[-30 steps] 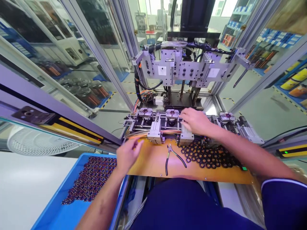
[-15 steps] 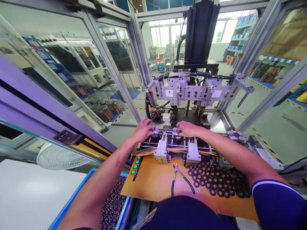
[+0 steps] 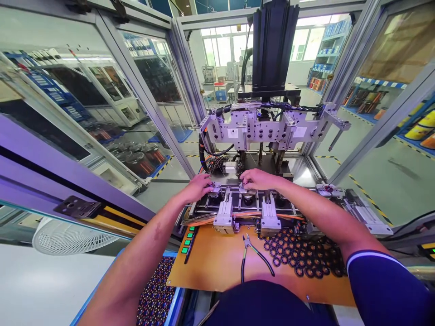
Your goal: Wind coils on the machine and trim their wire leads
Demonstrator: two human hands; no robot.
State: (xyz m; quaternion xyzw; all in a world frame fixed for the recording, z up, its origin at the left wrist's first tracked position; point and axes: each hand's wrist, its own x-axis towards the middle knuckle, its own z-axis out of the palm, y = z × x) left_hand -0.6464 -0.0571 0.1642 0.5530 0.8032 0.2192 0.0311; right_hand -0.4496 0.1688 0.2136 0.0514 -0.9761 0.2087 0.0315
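Observation:
My left hand [image 3: 197, 188] is at the left metal fixture [image 3: 215, 192] of the machine, its fingers bent around a small dark part on top. My right hand [image 3: 258, 179] reaches to the neighbouring fixture [image 3: 248, 192], thumb and fingers pinched together over its top. What sits between the fingertips of either hand is too small and partly covered to make out. Diagonal cutters [image 3: 247, 244] with dark handles lie spread on the orange-brown board [image 3: 217, 267] in front of me. To their right lies a pile of black rings [image 3: 302, 253].
Above the hands hangs a metal crossplate [image 3: 260, 129] with cables. Another fixture [image 3: 329, 189] stands at the right. Green buttons [image 3: 186, 242] line the board's left side. A blue-edged tray [image 3: 177, 299] of small parts and a white fan [image 3: 71, 235] are at lower left.
The view has shifted slightly, so the scene sits a little further left. Both hands stay at the same fixtures. The left fingers look drawn closer together than before.

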